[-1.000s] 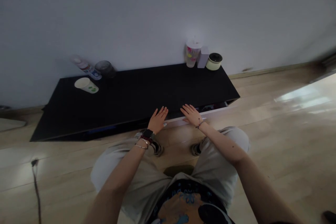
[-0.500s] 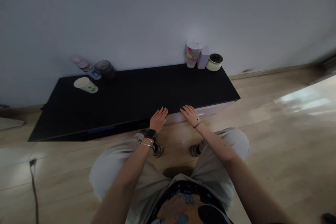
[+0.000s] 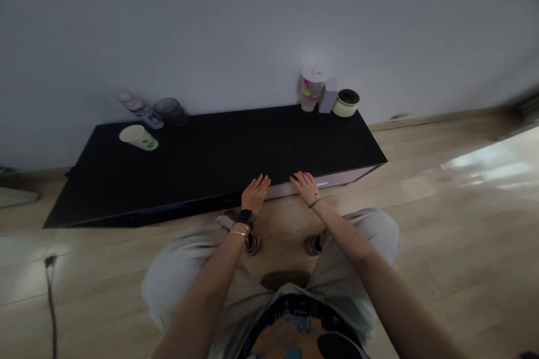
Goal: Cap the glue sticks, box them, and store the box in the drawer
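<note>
My left hand [image 3: 254,193] lies flat on the front edge of a long, low black cabinet [image 3: 227,148], fingers stretched out and nothing in it. A watch [image 3: 246,216] and bracelets sit on that wrist. A little to the right, my right hand [image 3: 305,186] rests on the same edge, its fingers extended over the top and also holding nothing. Below it runs the cabinet's pale drawer front [image 3: 337,178] with a shiny handle strip. At the cabinet's back left stand a white paper cup [image 3: 141,138] with green marks, a spray can [image 3: 141,110] and a dark translucent cup [image 3: 170,112].
Towards the back right are a lidded plastic cup [image 3: 311,90] with a straw, a pale upright box [image 3: 328,95] and a cream pot [image 3: 346,104] with a black lid. Behind rises a plain wall [image 3: 236,28]. A cable [image 3: 51,297] lies on the wooden floor at left.
The view has shifted very slightly, so the cabinet and its items sit a touch lower. Both hands stay in place on the front edge.
</note>
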Motion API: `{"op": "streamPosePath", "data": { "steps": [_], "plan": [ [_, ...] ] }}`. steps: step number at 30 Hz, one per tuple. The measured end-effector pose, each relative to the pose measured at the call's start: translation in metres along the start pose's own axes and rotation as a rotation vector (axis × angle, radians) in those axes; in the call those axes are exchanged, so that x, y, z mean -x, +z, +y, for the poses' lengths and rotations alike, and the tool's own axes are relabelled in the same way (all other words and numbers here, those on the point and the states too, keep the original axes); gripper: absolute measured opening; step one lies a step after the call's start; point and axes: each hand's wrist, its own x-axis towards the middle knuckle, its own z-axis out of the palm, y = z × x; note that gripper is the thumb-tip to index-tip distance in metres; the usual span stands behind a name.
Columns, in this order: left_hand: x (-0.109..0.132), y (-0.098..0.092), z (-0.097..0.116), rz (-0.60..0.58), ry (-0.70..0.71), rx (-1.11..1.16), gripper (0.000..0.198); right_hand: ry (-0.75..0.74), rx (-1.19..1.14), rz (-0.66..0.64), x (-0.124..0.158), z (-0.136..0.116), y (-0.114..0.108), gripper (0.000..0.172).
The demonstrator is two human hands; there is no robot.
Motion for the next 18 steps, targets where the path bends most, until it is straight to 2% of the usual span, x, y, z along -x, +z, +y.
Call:
{"op": "streamPosePath", "data": {
  "steps": [7,12,14,18],
  "plan": [
    [0.001,-0.001,0.005,0.104,0.014,0.002,0.051,0.018,0.015,-0.004,0.000,-0.007,-0.007,0.039],
    [-0.004,-0.020,0.006,0.020,0.057,0.019,0.047,-0.034,-0.011,-0.034,-0.010,-0.008,-0.038,0.034],
    [-0.009,-0.034,0.006,-0.045,0.070,0.033,0.044,-0.032,-0.016,-0.099,-0.020,-0.007,-0.055,0.029],
    [-0.020,-0.068,0.005,-0.125,0.032,0.042,0.039,0.011,-0.032,-0.374,-0.039,-0.003,-0.086,0.030]
  ]
}}
